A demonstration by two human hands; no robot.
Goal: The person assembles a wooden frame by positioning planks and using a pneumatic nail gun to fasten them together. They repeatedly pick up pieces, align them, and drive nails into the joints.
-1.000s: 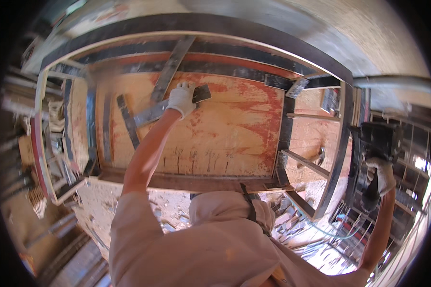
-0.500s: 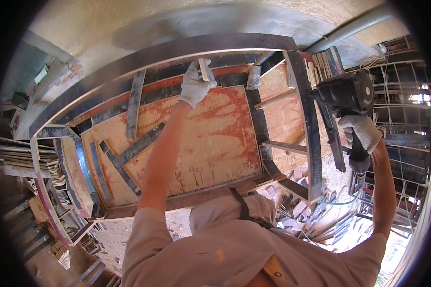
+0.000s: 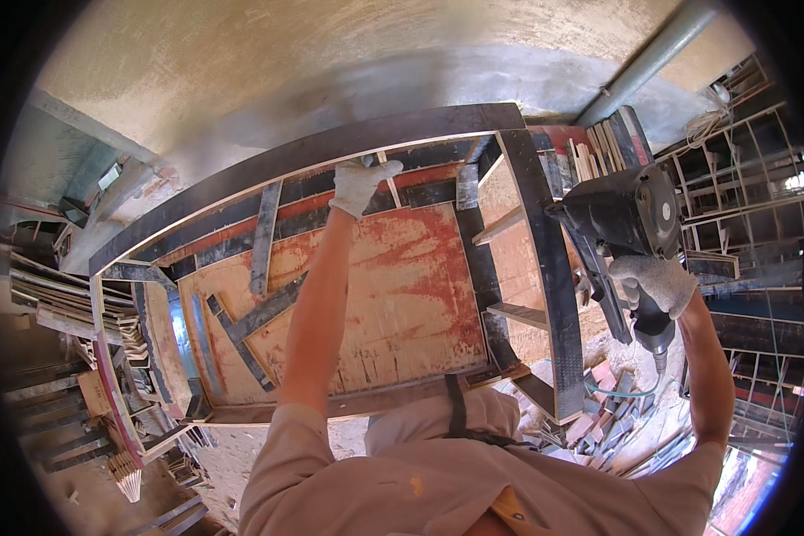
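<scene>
My left hand [image 3: 357, 188], in a pale work glove, reaches to the far rail of a dark-faced wooden frame [image 3: 536, 241]. It grips a short wooden slat [image 3: 390, 189] set crosswise just inside that rail, with the thumb stretched over it to the right; the other fingers are partly hidden. At the frame's right end, my gloved right hand [image 3: 657, 284] is wrapped round the handle of a black nail gun [image 3: 621, 214]. The gun's long magazine slants down beside the frame's right-hand board, and an air hose [image 3: 630, 393] hangs from the handle end.
Inside the frame lies a red-stained plywood panel [image 3: 393, 295] with dark strips on it. Short boards [image 3: 603, 147] stand stacked behind the nail gun. Wood scraps [image 3: 612, 402] cover the ground at right; more planks [image 3: 54, 290] are piled at left. A plastered wall [image 3: 330, 62] rises behind.
The slat has gone from raised in my left hand to lying crosswise at the far rail, and my left thumb has stretched out. The view has shifted; the right hand still holds the nail gun.
</scene>
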